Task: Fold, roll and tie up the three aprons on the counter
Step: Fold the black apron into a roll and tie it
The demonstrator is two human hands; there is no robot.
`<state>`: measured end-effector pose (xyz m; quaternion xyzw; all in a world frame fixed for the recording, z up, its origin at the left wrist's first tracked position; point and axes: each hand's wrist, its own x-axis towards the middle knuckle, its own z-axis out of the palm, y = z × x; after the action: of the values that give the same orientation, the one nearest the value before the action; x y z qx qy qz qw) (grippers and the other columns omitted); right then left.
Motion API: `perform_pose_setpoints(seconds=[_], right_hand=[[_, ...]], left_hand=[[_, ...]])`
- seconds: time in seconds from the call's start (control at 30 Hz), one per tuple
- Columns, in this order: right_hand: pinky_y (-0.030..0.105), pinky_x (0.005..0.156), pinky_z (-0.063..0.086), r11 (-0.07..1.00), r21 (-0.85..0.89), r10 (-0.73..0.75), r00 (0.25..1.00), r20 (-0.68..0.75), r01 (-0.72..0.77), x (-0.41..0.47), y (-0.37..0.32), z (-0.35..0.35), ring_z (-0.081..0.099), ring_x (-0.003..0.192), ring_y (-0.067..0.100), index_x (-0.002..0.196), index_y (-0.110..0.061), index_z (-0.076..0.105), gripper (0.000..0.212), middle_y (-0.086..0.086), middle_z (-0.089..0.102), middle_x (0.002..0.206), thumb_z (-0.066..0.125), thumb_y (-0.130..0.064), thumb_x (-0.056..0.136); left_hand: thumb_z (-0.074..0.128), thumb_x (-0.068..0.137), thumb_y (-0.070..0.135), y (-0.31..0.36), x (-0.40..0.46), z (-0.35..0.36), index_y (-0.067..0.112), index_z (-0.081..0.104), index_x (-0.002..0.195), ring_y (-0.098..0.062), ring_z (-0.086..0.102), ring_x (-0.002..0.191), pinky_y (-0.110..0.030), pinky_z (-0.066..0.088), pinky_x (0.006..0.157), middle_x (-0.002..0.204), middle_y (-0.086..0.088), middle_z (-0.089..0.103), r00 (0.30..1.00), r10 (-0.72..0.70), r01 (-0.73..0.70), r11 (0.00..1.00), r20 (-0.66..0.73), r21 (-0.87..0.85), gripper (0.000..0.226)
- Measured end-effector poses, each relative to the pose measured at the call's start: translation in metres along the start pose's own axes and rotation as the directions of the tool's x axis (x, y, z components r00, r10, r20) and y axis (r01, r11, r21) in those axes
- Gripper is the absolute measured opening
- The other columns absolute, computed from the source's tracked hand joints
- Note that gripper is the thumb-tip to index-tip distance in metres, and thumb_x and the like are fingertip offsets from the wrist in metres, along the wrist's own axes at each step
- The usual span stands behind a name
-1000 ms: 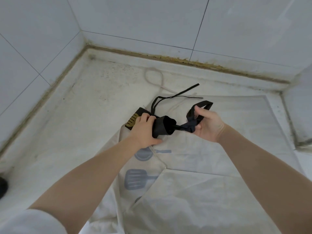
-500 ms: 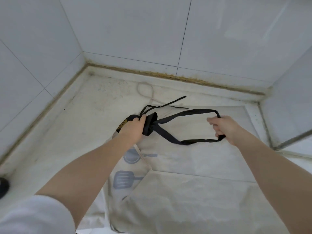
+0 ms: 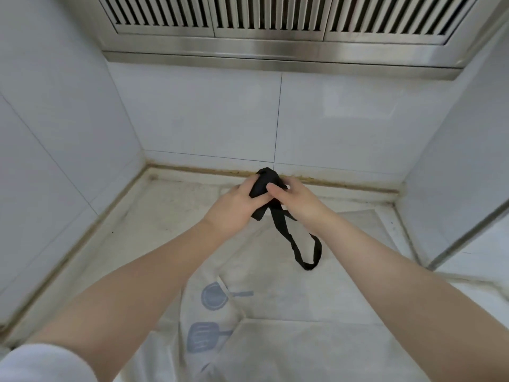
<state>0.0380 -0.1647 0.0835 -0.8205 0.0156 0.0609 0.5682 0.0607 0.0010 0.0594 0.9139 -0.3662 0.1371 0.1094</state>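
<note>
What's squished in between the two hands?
A rolled-up black apron, gripped by the left hand and right hand. Its strap hangs in a loop below, in the head view.

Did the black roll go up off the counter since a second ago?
Yes. The black roll, held in both hands, now shows against the back wall seam; earlier it sat low over the white apron.

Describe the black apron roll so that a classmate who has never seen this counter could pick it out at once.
Start at the steel vent hood and drop to the back of the counter. There the left hand and right hand grip the black apron roll, its strap loop hanging down. It is the only black bundle; the white apron beneath lies flat, printed with blue utensils.
</note>
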Motion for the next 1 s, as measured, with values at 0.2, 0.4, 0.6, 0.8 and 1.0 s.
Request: perform_pose_setpoints(seconds=[0.2,0.4,0.6,0.8,1.0], right_hand=[[0.021,0.047,0.036,0.998,0.07,0.012,0.998,-0.06,-0.008,-0.005,-0.002,-0.011,0.037,0.043,0.005,0.09,-0.01,0.059,0.017,-0.002,0.04,0.063,0.054,-0.026,0.095],[0.027,0.055,0.028,0.994,-0.106,0.008,0.966,-0.257,-0.036,-0.001,-0.002,-0.012,0.035,0.052,0.016,0.07,-0.011,0.047,0.043,0.003,0.038,0.062,0.063,-0.048,0.084],[0.023,0.044,0.016,0.976,0.13,0.192,0.971,-0.143,-0.174,0.0,-0.009,-0.014,0.02,0.04,0.011,0.064,-0.018,0.039,0.047,-0.006,0.028,0.049,0.063,-0.053,0.081],[0.019,0.042,0.014,0.895,0.42,0.157,0.988,0.017,-0.149,-0.005,-0.007,-0.017,0.015,0.043,0.007,0.065,-0.018,0.034,0.036,-0.008,0.024,0.049,0.057,-0.02,0.093],[0.018,0.041,0.016,0.938,0.331,0.107,0.994,-0.005,-0.099,-0.012,-0.012,-0.022,0.017,0.043,0.008,0.076,-0.012,0.051,0.018,-0.007,0.027,0.051,0.054,-0.008,0.093]], left_hand=[[0.022,0.082,0.024,0.003,0.006,-0.021,0.031,0.037,0.139,-0.033,0.05,0.119,-0.036,0.048,0.091,0.143,-0.011,0.039,0.991,-0.05,0.027,0.984,-0.127,-0.178,0.059],[0.04,0.074,-0.021,0.014,0.009,-0.023,0.009,0.049,0.134,-0.017,0.043,0.123,-0.008,0.031,0.103,0.132,-0.007,0.045,0.955,-0.269,0.117,0.728,-0.124,-0.675,0.068],[0.049,0.07,0.0,0.02,0.006,-0.042,0.031,0.057,0.116,-0.011,0.052,0.118,-0.033,0.043,0.103,0.123,0.008,0.054,0.897,-0.433,0.22,0.268,0.086,-0.938,0.056],[0.038,0.101,0.027,0.006,0.009,-0.047,0.021,0.06,0.12,-0.011,0.059,0.111,-0.029,0.044,0.099,0.122,0.0,0.062,0.863,-0.453,0.242,-0.015,0.222,-0.97,0.03],[0.049,0.094,0.005,-0.01,0.01,-0.019,0.03,0.049,0.132,-0.012,0.048,0.123,-0.031,0.038,0.108,0.132,0.004,0.051,0.924,-0.364,0.283,0.431,0.122,-0.857,0.045]])
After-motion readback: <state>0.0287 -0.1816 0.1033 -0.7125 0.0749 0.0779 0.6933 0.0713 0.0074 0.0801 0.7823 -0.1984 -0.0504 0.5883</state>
